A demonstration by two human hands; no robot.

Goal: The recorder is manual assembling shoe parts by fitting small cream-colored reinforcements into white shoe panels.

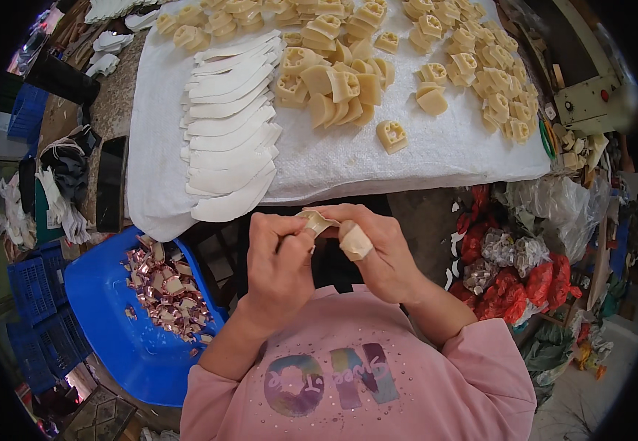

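In front of my chest, just below the near edge of the table, both hands hold a small curved cream-coloured piece (319, 220). My left hand (280, 253) is closed on its left side, thumb and fingers pinching it. My right hand (379, 246) grips the other side, with a beige wrap around its thumb. Fingers cover much of the piece, so its full shape is hidden. Beyond the hands, a fanned row of white curved cut strips (227, 158) overlaps on the table. One beige moulded shoe heel (391, 137) stands apart from several stacked heels (337, 84).
A white woven cloth (319, 169) covers the table. More beige heels (496, 77) sit at its far right. At lower left, a blue basin (124, 353) holds shiny pink-and-beige pieces (168, 290). A dark phone-like slab (112, 184) lies left; red bags (506, 290) are piled right.
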